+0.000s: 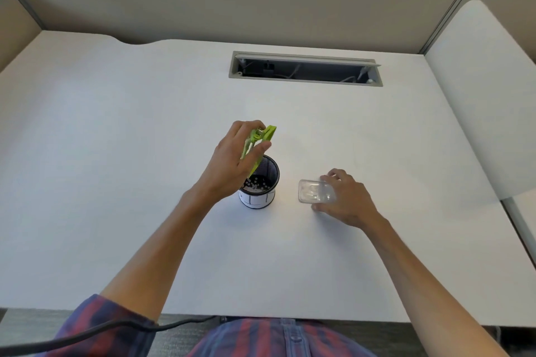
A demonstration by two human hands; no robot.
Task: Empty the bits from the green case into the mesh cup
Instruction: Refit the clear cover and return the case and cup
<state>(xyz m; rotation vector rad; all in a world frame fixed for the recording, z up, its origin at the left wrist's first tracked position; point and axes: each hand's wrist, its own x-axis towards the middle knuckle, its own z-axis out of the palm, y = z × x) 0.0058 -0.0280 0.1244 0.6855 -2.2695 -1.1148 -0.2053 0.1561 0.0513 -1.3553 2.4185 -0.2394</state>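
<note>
At frame centre, the left hand (232,162) has its grip closed on the lime-green plastic case (258,148), tilted over the black mesh cup (261,182) (pale bits inside) on the white counter (116,124). The right hand (345,200) pinches a clear plastic lid (313,191) lower right.

Left hand (232,159) raised, gripping; right hand (346,200) low, gripping.

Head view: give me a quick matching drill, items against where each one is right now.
Items:
1. bright green plastic case
2. black wire-mesh cup
3. clear plastic lid
4. grey cable slot

Places:
A. under the right hand, on the desk
B. far side of the white desk
C. tilted in the left hand over the cup
D. standing between the hands

Pairs: 1-C, 2-D, 3-A, 4-B
</note>
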